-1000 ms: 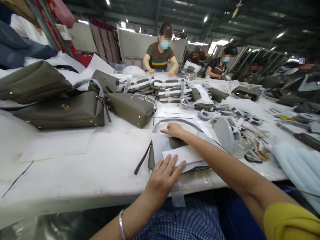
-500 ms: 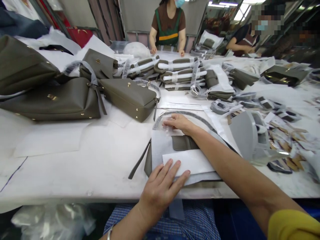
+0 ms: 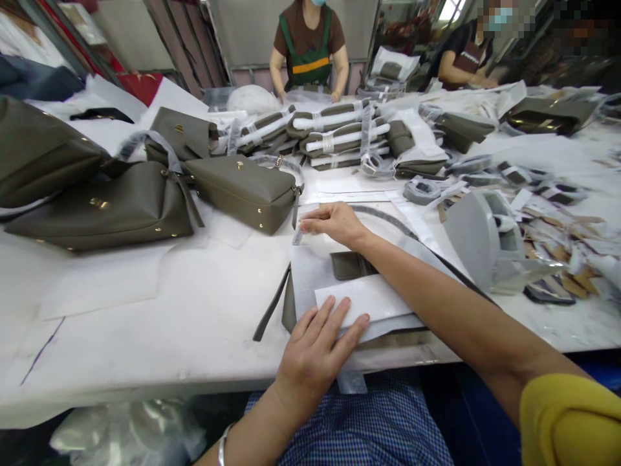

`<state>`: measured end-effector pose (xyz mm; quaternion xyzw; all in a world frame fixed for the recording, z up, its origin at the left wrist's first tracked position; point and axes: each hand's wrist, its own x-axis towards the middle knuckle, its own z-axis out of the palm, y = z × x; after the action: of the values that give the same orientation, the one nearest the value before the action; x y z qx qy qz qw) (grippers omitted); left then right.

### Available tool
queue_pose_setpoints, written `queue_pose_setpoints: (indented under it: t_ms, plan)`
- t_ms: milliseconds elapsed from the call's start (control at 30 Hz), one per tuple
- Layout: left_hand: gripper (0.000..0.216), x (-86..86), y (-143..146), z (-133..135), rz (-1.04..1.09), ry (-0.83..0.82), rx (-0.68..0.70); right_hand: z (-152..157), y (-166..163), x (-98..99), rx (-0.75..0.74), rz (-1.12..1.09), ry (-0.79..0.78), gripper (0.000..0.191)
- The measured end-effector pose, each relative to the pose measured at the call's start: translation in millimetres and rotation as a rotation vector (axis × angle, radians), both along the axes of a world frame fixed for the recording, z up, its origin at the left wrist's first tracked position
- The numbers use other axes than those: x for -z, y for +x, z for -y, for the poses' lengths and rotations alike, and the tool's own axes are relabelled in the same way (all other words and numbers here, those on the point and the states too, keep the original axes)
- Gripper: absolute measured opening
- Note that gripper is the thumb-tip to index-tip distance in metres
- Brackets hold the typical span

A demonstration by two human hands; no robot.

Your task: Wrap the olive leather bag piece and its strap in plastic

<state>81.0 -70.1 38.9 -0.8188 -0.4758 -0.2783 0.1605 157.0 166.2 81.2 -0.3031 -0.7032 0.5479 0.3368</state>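
My left hand point(image 3: 313, 346) lies flat with fingers apart on a folded white paper point(image 3: 369, 301). Under it is a grey-green handbag point(image 3: 289, 304), lying on the table and mostly covered by a pale sheet point(image 3: 306, 278). A dark strap end sticks out at its left. My right hand point(image 3: 334, 223) reaches across the bag, thumb and fingers pinched at the left part of its plastic-wrapped handle point(image 3: 385, 217). The exact grip is partly hidden behind the fingers. A small grey-green leather piece point(image 3: 345, 265) shows beneath my right wrist.
Finished-looking handbags point(image 3: 130, 204) stand at the left. Several wrapped bags point(image 3: 334, 139) are piled at the back, before a person in a green apron point(image 3: 310, 55). A grey tape dispenser point(image 3: 478, 236) and scattered scraps point(image 3: 572, 246) lie right. Another person sits far right.
My right hand has moved left and slightly away from me, along the wrapped handle. My left hand stays on the paper. The whole view has shifted a little.
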Motion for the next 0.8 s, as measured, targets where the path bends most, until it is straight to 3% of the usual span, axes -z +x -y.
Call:
queue_pose_setpoints:
  t_ms: [200, 333, 533, 667, 800]
  plan:
    - [0.045, 4.4, -4.2, -0.2, 0.000, -0.007, 0.009, 53.8, 23.5, -34.8, -0.049, 0.121, 0.212, 0.025]
    - [0.046, 10.6, -3.8, -0.3, 0.023, 0.004, 0.010, 95.2, 46.7, -44.6, -0.071, 0.249, 0.403, 0.022]
    - [0.041, 6.3, -4.8, -0.3, 0.041, 0.012, 0.026, 130.1, 72.2, -26.2, -0.065, 0.391, 0.657, 0.041]
    - [0.039, -0.5, -11.5, -1.7, 0.046, -0.080, 0.070, 137.0, 74.3, -15.8, -0.036, 0.434, 0.705, 0.042]
    - [0.038, -8.1, -12.0, 4.0, 0.047, -0.118, 0.096, 147.1, 77.1, -13.6, -0.001, 0.425, 0.677, 0.030]
